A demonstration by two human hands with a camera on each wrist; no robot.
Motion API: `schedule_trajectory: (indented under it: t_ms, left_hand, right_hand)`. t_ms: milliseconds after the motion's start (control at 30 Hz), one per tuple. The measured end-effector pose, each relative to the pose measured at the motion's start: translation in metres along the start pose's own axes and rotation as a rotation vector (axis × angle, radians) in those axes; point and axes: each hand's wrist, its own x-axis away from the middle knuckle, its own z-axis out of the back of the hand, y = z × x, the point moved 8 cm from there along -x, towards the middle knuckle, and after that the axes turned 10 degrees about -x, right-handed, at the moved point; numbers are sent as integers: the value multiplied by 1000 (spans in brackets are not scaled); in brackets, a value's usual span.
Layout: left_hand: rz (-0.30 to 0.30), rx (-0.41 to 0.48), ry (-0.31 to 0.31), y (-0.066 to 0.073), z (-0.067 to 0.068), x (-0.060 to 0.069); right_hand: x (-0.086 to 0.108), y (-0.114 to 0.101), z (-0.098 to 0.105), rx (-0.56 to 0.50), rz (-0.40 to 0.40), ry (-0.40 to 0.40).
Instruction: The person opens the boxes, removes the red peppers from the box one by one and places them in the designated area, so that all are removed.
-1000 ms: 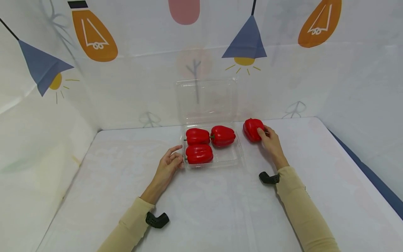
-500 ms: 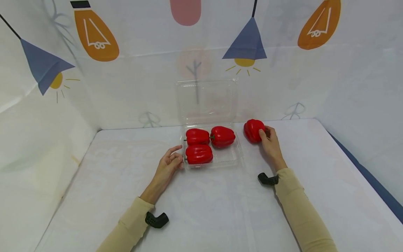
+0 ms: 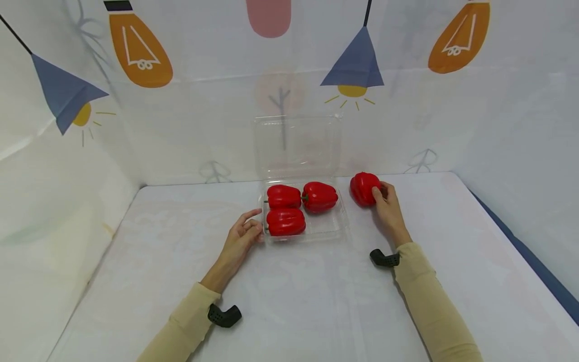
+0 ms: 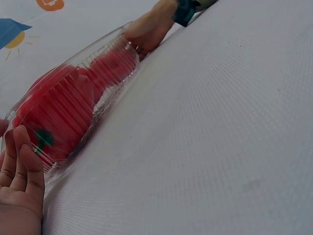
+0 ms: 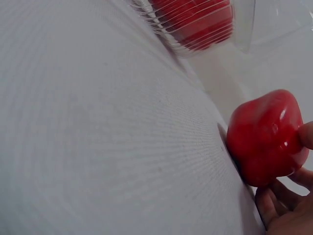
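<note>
Three red bell peppers, one of them at front left (image 3: 286, 221), lie in a clear plastic box (image 3: 327, 229) with its lid raised behind. Against the box's left wall rest the fingers of my left hand (image 3: 237, 246), loosely bent; the left wrist view shows this hand (image 4: 22, 181) beside the ribbed wall (image 4: 80, 112). To the right of the box, my right hand (image 3: 390, 208) holds a fourth pepper (image 3: 363, 189) between thumb and fingers. In the right wrist view that pepper (image 5: 266, 137) is low at the table surface, the hand (image 5: 293, 208) at its side.
The clear lid (image 3: 298, 146) stands up near the patterned cloth wall (image 3: 203, 115) at the back. A white cloth covers the table (image 3: 307, 301). A dark wrist device (image 3: 224, 316) sits at the left sleeve, another (image 3: 384, 258) at the right.
The head view has shifted slightly. Both hands keep their places at the box and at the pepper, with little visible movement.
</note>
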Motion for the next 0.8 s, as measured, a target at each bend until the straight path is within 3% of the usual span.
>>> schedule_trajectory:
  t_ms: [800]
  left_hand:
    - [9, -26, 13, -1, 1, 0]
  right_hand:
    - [0, -4, 1, -50, 6, 20]
